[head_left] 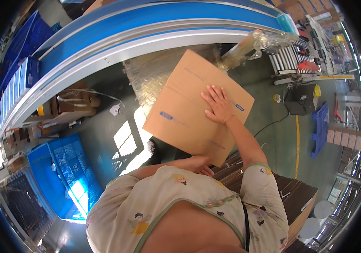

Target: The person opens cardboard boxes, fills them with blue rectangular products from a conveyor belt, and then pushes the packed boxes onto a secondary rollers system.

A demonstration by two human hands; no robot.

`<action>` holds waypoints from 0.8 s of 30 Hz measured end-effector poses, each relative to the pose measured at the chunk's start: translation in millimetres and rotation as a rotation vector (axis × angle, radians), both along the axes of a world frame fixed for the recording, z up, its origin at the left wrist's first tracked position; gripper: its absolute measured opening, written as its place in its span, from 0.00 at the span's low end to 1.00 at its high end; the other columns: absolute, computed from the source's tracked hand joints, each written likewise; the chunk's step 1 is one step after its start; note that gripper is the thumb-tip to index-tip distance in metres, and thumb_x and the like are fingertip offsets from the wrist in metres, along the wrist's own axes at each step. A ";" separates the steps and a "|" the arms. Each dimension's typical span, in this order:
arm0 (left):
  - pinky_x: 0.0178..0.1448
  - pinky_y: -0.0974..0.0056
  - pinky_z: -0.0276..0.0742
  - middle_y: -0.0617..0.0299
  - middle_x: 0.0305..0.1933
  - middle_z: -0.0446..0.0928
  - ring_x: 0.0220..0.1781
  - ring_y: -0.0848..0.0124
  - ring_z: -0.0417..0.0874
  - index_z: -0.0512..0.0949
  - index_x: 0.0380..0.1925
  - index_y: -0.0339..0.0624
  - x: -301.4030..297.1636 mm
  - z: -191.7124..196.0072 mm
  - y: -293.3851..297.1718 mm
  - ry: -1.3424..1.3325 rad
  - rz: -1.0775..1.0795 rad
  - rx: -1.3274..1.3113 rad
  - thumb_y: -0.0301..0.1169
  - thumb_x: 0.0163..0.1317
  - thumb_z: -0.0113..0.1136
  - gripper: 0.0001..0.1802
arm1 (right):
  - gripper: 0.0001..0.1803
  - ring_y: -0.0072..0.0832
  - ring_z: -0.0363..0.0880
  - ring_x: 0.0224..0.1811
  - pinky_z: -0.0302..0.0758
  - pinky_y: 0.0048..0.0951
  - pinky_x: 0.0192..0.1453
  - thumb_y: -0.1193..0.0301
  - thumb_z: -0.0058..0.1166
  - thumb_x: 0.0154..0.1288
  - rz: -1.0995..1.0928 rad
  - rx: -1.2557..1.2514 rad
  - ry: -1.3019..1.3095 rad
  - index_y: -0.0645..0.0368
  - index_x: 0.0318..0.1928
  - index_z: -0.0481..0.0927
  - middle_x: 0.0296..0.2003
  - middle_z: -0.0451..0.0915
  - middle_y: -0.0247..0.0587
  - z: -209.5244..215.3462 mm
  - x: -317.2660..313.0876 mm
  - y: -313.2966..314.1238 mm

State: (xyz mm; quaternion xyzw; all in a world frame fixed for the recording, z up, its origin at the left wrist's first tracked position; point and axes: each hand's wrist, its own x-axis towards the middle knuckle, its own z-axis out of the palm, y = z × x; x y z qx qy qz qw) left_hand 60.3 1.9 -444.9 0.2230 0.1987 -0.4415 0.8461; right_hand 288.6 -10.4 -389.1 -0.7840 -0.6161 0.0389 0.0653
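Observation:
A flat brown cardboard carton with small blue printed labels lies tilted in front of me. My right hand rests on its face, palm down, fingers stretched out and spread. Close to my body, my left hand is at the carton's lower edge, with its fingers bent and partly hidden. It appears to grip that edge. A crease crosses the board. Behind it, a sheet of clear plastic wrap shows at its left side.
A blue conveyor belt curves across the far side. At left stands a blue plastic crate. A stack of flat cardboard is beside me at right. Beyond are a black box, a blue pallet and a roller conveyor.

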 end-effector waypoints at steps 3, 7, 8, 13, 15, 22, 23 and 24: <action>0.55 0.55 0.64 0.49 0.51 0.69 0.52 0.58 0.70 0.67 0.48 0.37 77.2 93.8 62.3 -0.848 0.023 0.837 0.46 0.57 0.52 0.27 | 0.36 0.42 0.46 0.67 0.40 0.50 0.68 0.56 0.49 0.47 0.035 -0.026 -0.046 0.45 0.61 0.61 0.64 0.54 0.43 -8.8 21.8 -12.0; 0.58 0.55 0.63 0.39 0.57 0.62 0.59 0.50 0.64 0.60 0.56 0.32 123.1 58.9 157.1 -0.638 0.153 2.492 0.44 0.58 0.51 0.32 | 0.36 0.42 0.49 0.67 0.42 0.51 0.68 0.56 0.51 0.47 0.018 0.067 0.086 0.44 0.60 0.62 0.63 0.56 0.41 -0.1 17.4 -12.3; 0.56 0.55 0.64 0.41 0.57 0.63 0.58 0.50 0.66 0.60 0.56 0.35 128.6 58.0 177.1 -0.286 0.134 2.216 0.47 0.60 0.45 0.31 | 0.35 0.42 0.50 0.66 0.42 0.52 0.67 0.56 0.50 0.48 0.030 0.125 0.133 0.44 0.60 0.63 0.63 0.56 0.40 1.8 18.4 -11.8; 0.51 0.53 0.68 0.48 0.53 0.70 0.50 0.50 0.73 0.65 0.54 0.47 153.1 62.2 186.1 0.023 0.138 2.054 0.52 0.64 0.31 0.27 | 0.30 0.42 0.51 0.66 0.43 0.53 0.67 0.61 0.49 0.51 -0.045 0.162 0.235 0.48 0.58 0.65 0.60 0.60 0.42 9.6 20.9 -22.5; 0.50 0.52 0.68 0.50 0.50 0.72 0.49 0.51 0.74 0.67 0.52 0.51 150.8 54.2 187.2 -0.059 0.250 2.158 0.51 0.65 0.29 0.26 | 0.27 0.42 0.53 0.64 0.46 0.52 0.66 0.64 0.49 0.52 -0.315 0.224 0.250 0.51 0.56 0.67 0.58 0.62 0.45 7.7 36.9 -32.9; 0.52 0.52 0.66 0.43 0.45 0.74 0.49 0.49 0.73 0.71 0.49 0.44 158.5 51.8 205.8 0.159 0.082 2.119 0.52 0.65 0.28 0.29 | 0.19 0.43 0.64 0.58 0.60 0.32 0.59 0.66 0.42 0.62 -1.467 0.370 0.951 0.61 0.52 0.68 0.52 0.70 0.53 -124.9 66.1 -135.2; 0.51 0.51 0.67 0.42 0.43 0.74 0.48 0.48 0.73 0.71 0.48 0.43 154.3 47.3 209.0 0.150 0.107 2.151 0.52 0.65 0.28 0.29 | 0.22 0.43 0.62 0.60 0.58 0.33 0.61 0.61 0.46 0.59 -1.404 0.338 1.102 0.58 0.52 0.68 0.55 0.67 0.52 -180.5 51.0 -144.0; 0.54 0.53 0.66 0.43 0.47 0.73 0.51 0.50 0.73 0.66 0.55 0.45 158.1 45.2 220.8 0.077 0.106 2.104 0.53 0.64 0.28 0.30 | 0.25 0.43 0.60 0.62 0.56 0.35 0.63 0.55 0.50 0.57 -1.358 0.349 1.252 0.54 0.52 0.69 0.57 0.65 0.52 -265.3 25.9 -155.1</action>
